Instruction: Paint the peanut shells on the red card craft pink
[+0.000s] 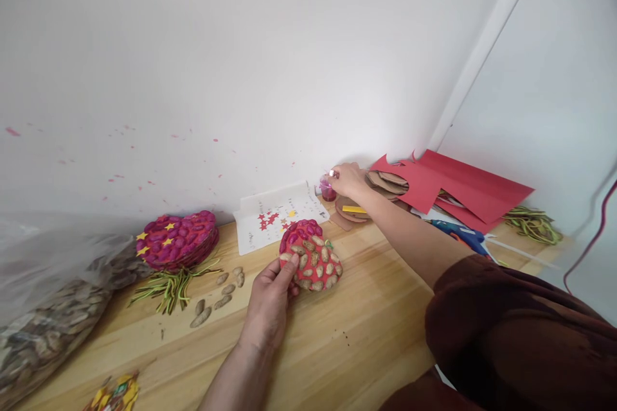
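My left hand (270,298) grips the lower left edge of a red craft piece (306,284), thumb on top, tilted up over the table. Unshelled peanuts (314,258) cover its face; those along the upper left rim are painted magenta, and the others are plain. A small green bit shows at its right edge. Stretched out to the back, my right hand (351,180) is closed at a small clear cup of magenta paint (328,190) by the wall. A white-ended tool (331,173) pokes up from its fingers; the rest of it is hidden.
Magenta peanut discs (180,241) with yellow stars are stacked left, near green strips (171,286), loose peanuts (224,302) and a peanut bag (53,314). Behind lies white paper (248,241) with star cutouts. Cardboard pieces (385,183), red sheets (477,180) and a blue glue gun (463,234) lie right.
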### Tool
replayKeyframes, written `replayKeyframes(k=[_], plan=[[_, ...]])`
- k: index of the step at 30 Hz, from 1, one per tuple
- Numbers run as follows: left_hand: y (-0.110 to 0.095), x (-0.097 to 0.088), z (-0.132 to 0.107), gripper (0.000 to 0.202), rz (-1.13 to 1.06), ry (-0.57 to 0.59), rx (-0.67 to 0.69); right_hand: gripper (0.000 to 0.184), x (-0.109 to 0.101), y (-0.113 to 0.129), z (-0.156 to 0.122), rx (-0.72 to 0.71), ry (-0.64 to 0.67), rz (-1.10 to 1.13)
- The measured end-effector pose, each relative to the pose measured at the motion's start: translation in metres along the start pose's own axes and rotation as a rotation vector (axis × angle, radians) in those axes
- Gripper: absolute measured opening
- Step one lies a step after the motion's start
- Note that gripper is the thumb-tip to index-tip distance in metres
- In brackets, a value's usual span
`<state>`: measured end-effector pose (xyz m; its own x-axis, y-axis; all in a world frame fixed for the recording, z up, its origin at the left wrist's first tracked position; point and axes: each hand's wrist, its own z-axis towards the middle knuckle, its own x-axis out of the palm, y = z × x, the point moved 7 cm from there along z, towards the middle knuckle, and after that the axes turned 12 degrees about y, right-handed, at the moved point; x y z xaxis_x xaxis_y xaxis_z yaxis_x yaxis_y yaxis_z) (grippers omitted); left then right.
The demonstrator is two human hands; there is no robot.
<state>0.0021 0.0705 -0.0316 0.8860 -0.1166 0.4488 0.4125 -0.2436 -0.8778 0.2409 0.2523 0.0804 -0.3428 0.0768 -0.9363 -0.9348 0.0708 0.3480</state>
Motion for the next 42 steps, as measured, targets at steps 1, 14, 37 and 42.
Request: replayKeyframes(k=[1, 14, 37, 42], plan=[[0.000, 0.000, 0.000, 0.052, -0.001, 0.000, 0.002, 0.024, -0.001, 0.000, 0.000, 0.000, -0.001, -0.003], [-0.013, 0.009, -0.007, 0.061, -0.038, -0.043, -0.039, 0.021, -0.019, -0.005, -0.015, -0.071, -0.096, 0.122], [-0.026, 0.001, -0.008, 0.040, 0.281, -0.037, 0.213, 0.013, -0.030, 0.036, -0.198, -0.656, -0.497, 0.577], [-0.039, 0.005, -0.012, 0.033, 0.391, -0.082, 0.256, 0.009, -0.023, 0.032, -0.199, -0.735, -0.501, 0.527]])
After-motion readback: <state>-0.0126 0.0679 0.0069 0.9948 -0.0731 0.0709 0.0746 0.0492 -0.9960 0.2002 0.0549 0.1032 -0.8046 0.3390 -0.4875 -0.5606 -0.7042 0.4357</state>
